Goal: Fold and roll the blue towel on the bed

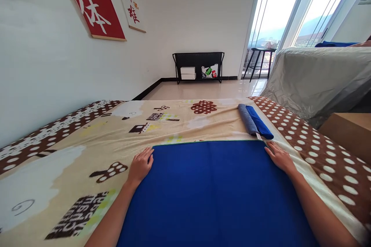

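A plain blue cloth (211,193) lies spread flat on the patterned blanket (185,123), with a faint crease down its middle. At its far left corner rests my left hand (141,164), fingers extended and close together at the edge. My right hand (279,156) lies on the far right corner, fingers stretched over the edge. Just beyond the right hand are a grey rolled cloth (247,119) and a blue rolled cloth (259,122), side by side, with a small white tag at their near end. The near edge of the spread cloth is out of view.
Brown polka-dot borders (327,162) run along both sides of the blanket. A cardboard box (348,133) and a grey-covered piece of furniture (321,73) stand at the right. By the far wall is a black rack (198,60); a dark stool (262,60) stands near the glass door.
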`<state>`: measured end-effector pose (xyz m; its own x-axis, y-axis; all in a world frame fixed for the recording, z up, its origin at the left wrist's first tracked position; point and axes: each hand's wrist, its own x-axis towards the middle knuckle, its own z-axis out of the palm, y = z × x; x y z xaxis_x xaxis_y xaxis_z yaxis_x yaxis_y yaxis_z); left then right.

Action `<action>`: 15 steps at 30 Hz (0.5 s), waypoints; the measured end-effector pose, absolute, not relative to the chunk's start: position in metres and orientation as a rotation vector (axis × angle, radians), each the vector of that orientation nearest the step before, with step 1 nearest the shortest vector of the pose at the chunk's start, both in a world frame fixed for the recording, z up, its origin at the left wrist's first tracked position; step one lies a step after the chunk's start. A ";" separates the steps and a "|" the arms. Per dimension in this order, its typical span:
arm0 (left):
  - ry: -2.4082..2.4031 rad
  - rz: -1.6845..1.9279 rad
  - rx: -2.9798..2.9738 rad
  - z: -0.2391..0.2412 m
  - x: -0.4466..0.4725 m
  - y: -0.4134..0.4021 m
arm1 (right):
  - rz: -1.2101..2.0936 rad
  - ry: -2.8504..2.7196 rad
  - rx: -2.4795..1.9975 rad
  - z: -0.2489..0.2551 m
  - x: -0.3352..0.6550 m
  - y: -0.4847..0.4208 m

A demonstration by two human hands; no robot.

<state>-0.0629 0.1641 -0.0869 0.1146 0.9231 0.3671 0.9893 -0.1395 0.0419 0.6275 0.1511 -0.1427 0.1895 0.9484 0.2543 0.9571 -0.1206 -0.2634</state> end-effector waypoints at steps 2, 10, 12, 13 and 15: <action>-1.896 -0.438 -2.193 -0.081 -0.069 0.149 | -0.066 -1.759 -2.110 -0.136 0.629 0.142; -1.784 -0.385 -2.434 -0.045 0.022 0.156 | 0.001 -2.031 -1.760 -0.096 0.523 0.168; -1.687 -0.366 -2.572 -0.048 0.081 0.164 | 0.068 -2.149 -1.610 -0.093 0.465 0.181; -1.644 -0.363 -2.630 -0.053 0.111 0.168 | 0.096 -2.187 -1.550 -0.094 0.436 0.186; -1.608 -0.370 -2.694 -0.065 0.162 0.173 | 0.146 -2.235 -1.462 -0.097 0.387 0.191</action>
